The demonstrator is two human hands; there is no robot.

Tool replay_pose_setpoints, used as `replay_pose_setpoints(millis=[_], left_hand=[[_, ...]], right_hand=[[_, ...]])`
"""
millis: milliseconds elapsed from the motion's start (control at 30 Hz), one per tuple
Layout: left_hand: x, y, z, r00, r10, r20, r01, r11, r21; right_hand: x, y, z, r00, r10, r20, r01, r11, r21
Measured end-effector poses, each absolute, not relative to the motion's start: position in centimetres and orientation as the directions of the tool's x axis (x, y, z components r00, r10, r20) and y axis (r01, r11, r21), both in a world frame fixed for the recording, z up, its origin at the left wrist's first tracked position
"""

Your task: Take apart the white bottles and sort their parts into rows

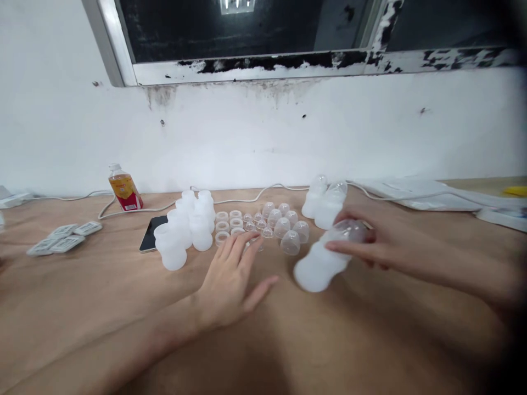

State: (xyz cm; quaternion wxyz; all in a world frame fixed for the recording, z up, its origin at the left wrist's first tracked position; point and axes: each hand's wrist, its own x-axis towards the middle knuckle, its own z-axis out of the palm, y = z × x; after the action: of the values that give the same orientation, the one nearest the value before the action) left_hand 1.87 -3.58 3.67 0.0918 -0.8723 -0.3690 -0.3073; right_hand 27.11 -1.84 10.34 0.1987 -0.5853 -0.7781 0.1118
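Observation:
My right hand [362, 241] grips a frosted white baby bottle [316, 270] by its clear domed cap, and the bottle is tilted with its base toward the left. Fingers apart, my left hand [233, 274] hovers over or rests by the small clear nipples [267, 232], holding nothing that I can see. Its fingers partly hide the nipples and the white rings [222, 216]. Clear dome caps [290, 242] stand in rows between the hands. Several frosted bottles without caps [173, 249] are grouped left of the rings. Two capped bottles [328, 206] stand behind my right hand.
A dark phone [151, 236] lies behind the uncapped bottles. Further left are a drink bottle [125, 187] and several flat white packets [66, 240]. A white cable [267, 190] runs along the table's back, and plastic bags [411, 193] lie at the right.

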Motion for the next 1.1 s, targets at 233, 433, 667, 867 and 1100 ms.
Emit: replay_pose_setpoints(millis=[233,433,667,867,1100], left_hand=[[1.2,-4.6,5.1,0.634,0.746,0.205,0.677,-0.663,0.32],[-4.6,-4.0,4.7,0.527,0.835,0.161,0.747,-0.545,0.381],[-4.9,-3.7,4.1,0.519,0.833,0.192,0.73,-0.548,0.408],[-4.9,-3.8,4.2,0.511,0.843,0.171,0.733,-0.531,0.426],[-3.3,-2.6,3.3,0.577,0.77,0.271,0.752,-0.631,0.193]], right_hand=[[20.4,-3.7,6.8,-0.503,0.862,-0.053,0.534,0.262,-0.804],[26.8,-0.5,5.3,-0.149,0.92,0.363,0.881,0.29,-0.375],[27.6,2.6,0.6,-0.224,0.92,0.322,0.918,0.311,-0.248],[26.8,2.8,0.7,-0.215,0.901,0.378,0.914,0.322,-0.248],[22.1,-0.9,4.2,-0.364,0.819,0.443,0.771,0.532,-0.349]])
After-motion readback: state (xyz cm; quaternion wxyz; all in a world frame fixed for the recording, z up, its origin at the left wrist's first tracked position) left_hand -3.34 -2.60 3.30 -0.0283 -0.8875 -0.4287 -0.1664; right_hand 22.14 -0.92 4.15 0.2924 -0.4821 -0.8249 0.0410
